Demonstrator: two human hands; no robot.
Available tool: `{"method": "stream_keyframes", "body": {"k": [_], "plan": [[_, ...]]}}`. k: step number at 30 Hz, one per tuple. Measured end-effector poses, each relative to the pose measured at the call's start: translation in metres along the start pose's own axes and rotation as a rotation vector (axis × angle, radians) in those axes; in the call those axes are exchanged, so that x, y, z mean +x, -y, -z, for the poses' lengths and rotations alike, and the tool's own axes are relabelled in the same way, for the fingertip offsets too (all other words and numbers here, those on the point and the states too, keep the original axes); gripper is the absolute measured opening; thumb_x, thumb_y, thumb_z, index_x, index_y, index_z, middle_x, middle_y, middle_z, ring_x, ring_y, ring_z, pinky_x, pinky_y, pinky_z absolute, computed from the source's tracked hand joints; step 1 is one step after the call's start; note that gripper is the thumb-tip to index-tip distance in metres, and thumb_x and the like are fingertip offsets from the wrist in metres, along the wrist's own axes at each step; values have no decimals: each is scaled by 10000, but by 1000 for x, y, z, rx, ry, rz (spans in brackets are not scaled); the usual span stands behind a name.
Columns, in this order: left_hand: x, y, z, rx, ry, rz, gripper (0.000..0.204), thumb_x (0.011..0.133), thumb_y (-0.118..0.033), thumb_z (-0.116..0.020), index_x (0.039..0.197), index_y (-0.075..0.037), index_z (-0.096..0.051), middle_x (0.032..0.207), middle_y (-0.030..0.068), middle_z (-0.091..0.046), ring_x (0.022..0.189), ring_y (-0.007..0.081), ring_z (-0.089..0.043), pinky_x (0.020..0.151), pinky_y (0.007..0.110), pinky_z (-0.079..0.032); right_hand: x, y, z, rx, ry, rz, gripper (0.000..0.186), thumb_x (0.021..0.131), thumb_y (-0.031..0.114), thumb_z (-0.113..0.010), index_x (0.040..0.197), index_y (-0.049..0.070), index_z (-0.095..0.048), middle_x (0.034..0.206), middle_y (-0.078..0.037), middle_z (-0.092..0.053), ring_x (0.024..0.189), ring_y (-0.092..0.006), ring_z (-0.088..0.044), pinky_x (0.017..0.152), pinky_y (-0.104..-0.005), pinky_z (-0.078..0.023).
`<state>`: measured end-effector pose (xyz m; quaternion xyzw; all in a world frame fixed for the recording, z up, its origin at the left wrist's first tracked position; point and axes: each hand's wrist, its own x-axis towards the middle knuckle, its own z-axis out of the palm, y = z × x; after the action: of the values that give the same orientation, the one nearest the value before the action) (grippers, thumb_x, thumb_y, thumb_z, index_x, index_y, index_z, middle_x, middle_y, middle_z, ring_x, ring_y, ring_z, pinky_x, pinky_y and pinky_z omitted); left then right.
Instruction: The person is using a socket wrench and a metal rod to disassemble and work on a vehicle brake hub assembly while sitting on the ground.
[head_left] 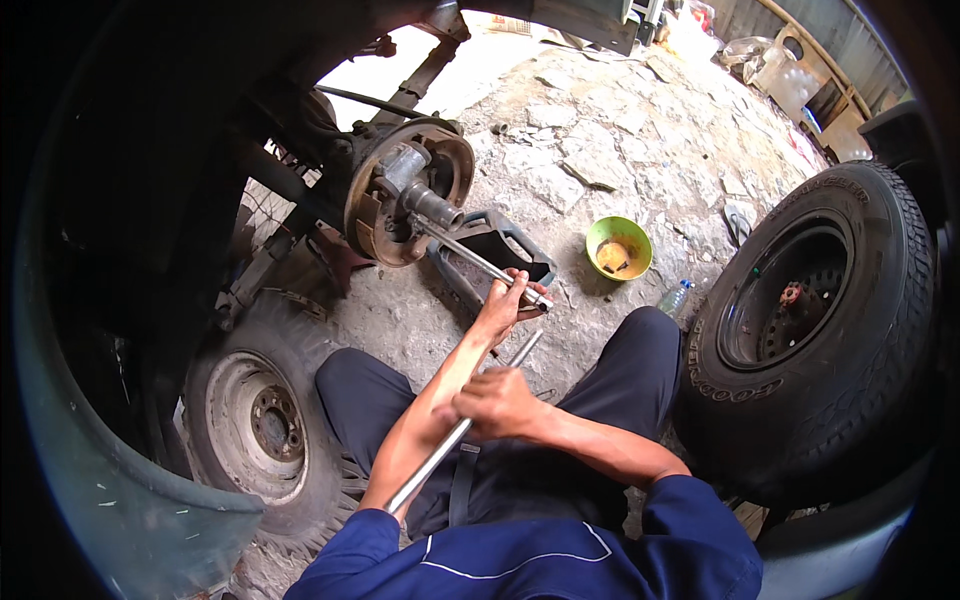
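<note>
"How is the thin steel bar (474, 255) held at the brake assembly (405, 168)?"

"Its outer end is pinched between the thumb and fingers of the left hand (513, 298), presumably for steadying. The inner end is lodged just below the spindle (435, 205); its exact seating cannot be told."

"And the right hand (495, 402)?"

"A second bar (430, 465), smooth and straight, is wrapped in its fist, on the near side of the brake assembly. The fingers are slightly blurred."

"Why is the dark container (455, 283) placed there?"

"It is set under the brake assembly, perhaps for drips to be caught; it is angular and open-topped."

"What textures are shown?"

"The brake assembly is rust-browned. To its right, a glossy green bowl (597, 236), stained orange inside, is rested on rough, cracked stone floor (640, 120)."
</note>
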<state>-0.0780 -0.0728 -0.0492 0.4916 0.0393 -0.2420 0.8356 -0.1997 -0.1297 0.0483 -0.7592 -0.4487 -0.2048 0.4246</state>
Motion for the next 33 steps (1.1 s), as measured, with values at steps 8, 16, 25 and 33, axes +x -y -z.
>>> {"method": "stream_keyframes", "body": {"k": [8,16,25,33], "plan": [[-9,-3,-8,94,-78,-47,245,975,-352,-478,1074,-151,-378,852,89,-645,735,179,-662,555,282,-540,7,-93,101,762,-895,-948,516,964,441,-471,557,156,-333,465,59,-351,354,-55,-308,328,-241,-232],[-4,9,-21,44,-355,-242,446,894,-244,-649,1186,-29,-388,639,13,-557,525,82,-525,460,220,-401,-40,-243,122,1195,-1283,-1210,389,984,465,-378,767,143,-353,519,48,-210,400,-86,-187,352,-243,-179],[5,0,-55,-183,-620,-301,151,913,-216,-612,952,-100,-523,562,-67,-407,482,39,-410,468,222,-388,-73,-274,56,1395,-1347,-1446,403,989,423,-379,697,152,-324,524,43,-200,391,-88,-169,346,-255,-159],[13,-10,-68,-411,-705,-281,157,921,-242,-585,851,-128,-501,501,-51,-379,427,58,-367,446,247,-370,-83,-289,46,1584,-1378,-1531,220,954,152,-313,736,154,-335,543,25,-235,400,-88,-216,335,-235,-217]]}}
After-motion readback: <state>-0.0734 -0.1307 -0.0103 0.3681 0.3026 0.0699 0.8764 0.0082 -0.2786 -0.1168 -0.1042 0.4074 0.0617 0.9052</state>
